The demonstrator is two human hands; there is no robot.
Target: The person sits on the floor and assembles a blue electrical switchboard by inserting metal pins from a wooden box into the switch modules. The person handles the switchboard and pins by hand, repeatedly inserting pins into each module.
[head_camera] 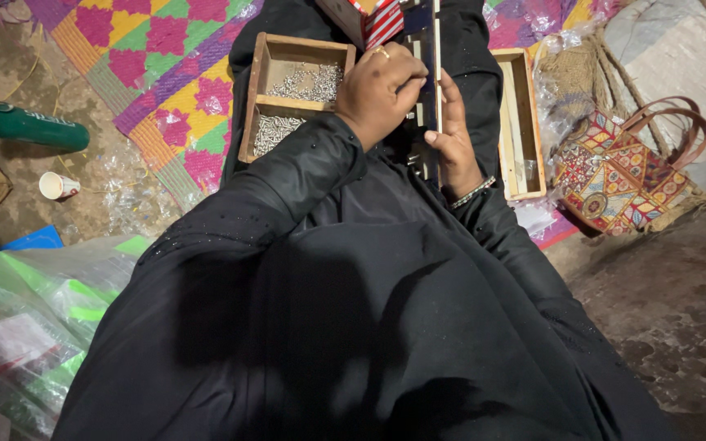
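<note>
Left hand (382, 90): curled shut, fingertips pinched at the dark narrow frame's (433, 82) edge, seemingly seating something small; what it pinches cannot be seen.
Right hand (453, 139): wrapped around the frame from the far side, holding it upright on the lap for steadiness.
Wooden tray (256, 90): 2 compartments of small silver metal pieces, just beside the left hand for easy picking.
Second wooden box (537, 122): right of the lap.
Patterned handbag (614, 175): farther right, well apart.

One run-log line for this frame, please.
left hand: on dark strip, fingers closed | right hand: steadies strip from behind | wooden box of small metal parts: beside left hand | patterned bag: far right
</note>
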